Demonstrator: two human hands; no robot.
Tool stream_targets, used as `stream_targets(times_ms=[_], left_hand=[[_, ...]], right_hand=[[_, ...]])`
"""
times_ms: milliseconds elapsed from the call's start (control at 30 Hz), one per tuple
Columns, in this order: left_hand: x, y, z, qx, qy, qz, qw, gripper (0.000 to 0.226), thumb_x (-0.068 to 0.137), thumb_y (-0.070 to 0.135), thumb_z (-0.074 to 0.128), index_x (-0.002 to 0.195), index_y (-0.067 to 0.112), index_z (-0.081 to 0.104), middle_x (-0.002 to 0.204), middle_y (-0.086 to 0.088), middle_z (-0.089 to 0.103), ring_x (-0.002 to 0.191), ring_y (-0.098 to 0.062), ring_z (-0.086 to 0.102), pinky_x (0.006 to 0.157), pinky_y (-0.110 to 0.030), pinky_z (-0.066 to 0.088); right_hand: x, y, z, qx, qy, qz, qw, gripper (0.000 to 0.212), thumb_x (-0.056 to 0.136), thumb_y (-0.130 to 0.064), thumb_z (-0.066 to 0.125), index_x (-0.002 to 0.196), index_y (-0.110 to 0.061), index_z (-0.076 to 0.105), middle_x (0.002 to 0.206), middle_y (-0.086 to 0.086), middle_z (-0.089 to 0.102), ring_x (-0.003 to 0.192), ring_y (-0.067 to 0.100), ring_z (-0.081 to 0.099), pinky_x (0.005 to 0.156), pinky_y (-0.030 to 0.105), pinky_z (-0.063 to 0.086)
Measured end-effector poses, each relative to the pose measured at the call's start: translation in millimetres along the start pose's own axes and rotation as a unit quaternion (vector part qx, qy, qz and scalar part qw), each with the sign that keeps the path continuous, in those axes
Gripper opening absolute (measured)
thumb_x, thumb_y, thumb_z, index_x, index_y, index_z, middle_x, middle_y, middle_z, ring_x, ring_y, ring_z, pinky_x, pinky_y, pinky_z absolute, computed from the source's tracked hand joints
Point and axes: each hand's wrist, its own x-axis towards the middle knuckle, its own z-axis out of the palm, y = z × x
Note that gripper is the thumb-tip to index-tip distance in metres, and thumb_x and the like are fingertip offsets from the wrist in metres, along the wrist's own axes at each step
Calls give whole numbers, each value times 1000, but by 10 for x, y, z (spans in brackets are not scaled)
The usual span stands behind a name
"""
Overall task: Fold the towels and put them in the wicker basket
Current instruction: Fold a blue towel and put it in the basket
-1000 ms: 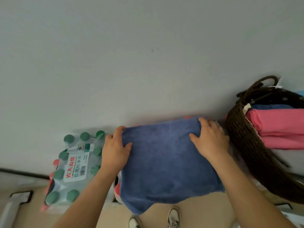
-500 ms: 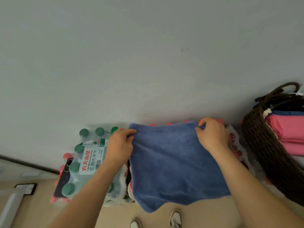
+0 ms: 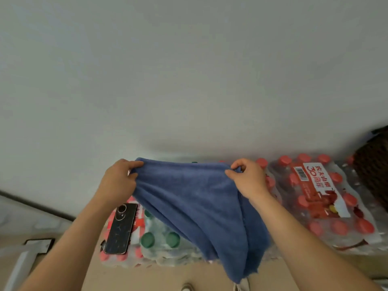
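Note:
A blue towel [image 3: 201, 206] hangs in the air above shrink-wrapped packs of water bottles, sagging down to a point near the floor. My left hand [image 3: 118, 181] pinches its far left corner, and my right hand [image 3: 247, 179] pinches its far right corner. The dark wicker basket [image 3: 373, 164] shows only as a sliver at the right edge; its contents are out of view.
A pack of red-capped bottles [image 3: 319, 198] lies right of the towel, green-capped bottles [image 3: 159, 238] sit beneath it. A black phone [image 3: 119, 227] rests on the left pack. A grey wall rises behind. Shoes [image 3: 239, 287] show at the bottom on the beige floor.
Both hands have gripped the towel's far corners and lifted it off the packs. The view has swung left, so the basket has slid to the right edge.

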Motion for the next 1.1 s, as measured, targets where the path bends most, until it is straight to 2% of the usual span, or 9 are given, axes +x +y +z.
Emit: stream_targets(times_ms=[133, 233, 300, 500, 567, 667, 767, 900, 1100], left_hand=[[81, 143, -30, 225, -8, 82, 971, 40, 89, 11, 44, 124, 25, 57, 114, -3, 54, 103, -26, 54, 79, -36, 47], [-65, 622, 128, 50, 39, 271, 961, 32, 86, 23, 49, 112, 20, 66, 110, -1, 65, 98, -25, 60, 79, -33, 49], [-153, 1018, 224, -81, -2, 312, 947, 31, 86, 30, 54, 111, 18, 68, 111, 1, 68, 100, -18, 61, 88, -28, 46], [-292, 1463, 338, -243, -68, 236, 938, 1, 82, 30, 73, 82, 30, 72, 79, 13, 71, 76, 0, 64, 74, -23, 51], [-359, 1529, 330, -263, -72, 221, 936, 13, 80, 29, 75, 76, 39, 68, 76, 17, 71, 74, 3, 64, 73, -21, 51], [-386, 1577, 359, -284, -39, 197, 938, 28, 80, 18, 74, 75, 45, 66, 79, 22, 70, 77, 3, 65, 79, -24, 52], [-415, 1575, 374, -301, -12, 203, 932, 25, 81, 19, 72, 80, 44, 70, 89, 22, 70, 84, 0, 65, 84, -29, 53], [-466, 1578, 359, -294, 18, 223, 929, 30, 79, 17, 75, 83, 47, 71, 94, 17, 65, 94, -7, 63, 86, -23, 48], [-607, 1735, 104, -386, -58, 208, 897, 25, 80, -2, 71, 77, 23, 73, 79, 13, 72, 79, 1, 66, 75, -10, 45]], right_hand=[[-214, -237, -30, 79, 28, -38, 996, 32, 74, -5, 76, 80, -30, 56, 77, -9, 58, 67, 6, 54, 60, 10, 42], [-375, -408, -145, 109, 12, -62, 992, 36, 73, -5, 78, 86, -30, 55, 86, -2, 64, 77, 12, 61, 66, 20, 49], [-459, -477, -218, 118, -4, -78, 990, 38, 72, -2, 78, 88, -28, 56, 90, 0, 65, 82, 15, 63, 70, 22, 50], [-495, -453, -461, 148, -45, -85, 984, 43, 72, -4, 79, 95, -34, 57, 88, -3, 69, 85, 15, 68, 77, 34, 56], [-495, -447, -520, 148, -68, -94, 982, 44, 73, -3, 77, 96, -34, 58, 89, -4, 70, 85, 12, 68, 77, 28, 56], [-458, -427, -623, 207, -123, -51, 969, 33, 76, 4, 73, 99, -19, 67, 93, 0, 73, 87, 12, 70, 75, 22, 55], [-371, -381, -737, 269, -134, 37, 953, 18, 80, 6, 67, 95, -3, 71, 83, 7, 73, 72, 13, 66, 58, 17, 49], [-271, -324, -817, 250, -108, 65, 960, 13, 78, -2, 73, 91, -4, 73, 88, 12, 74, 81, 19, 69, 78, 33, 55], [-292, -464, -959, 196, -77, 45, 976, 7, 80, -20, 75, 84, -15, 76, 81, -3, 75, 83, 12, 70, 77, 30, 56]])
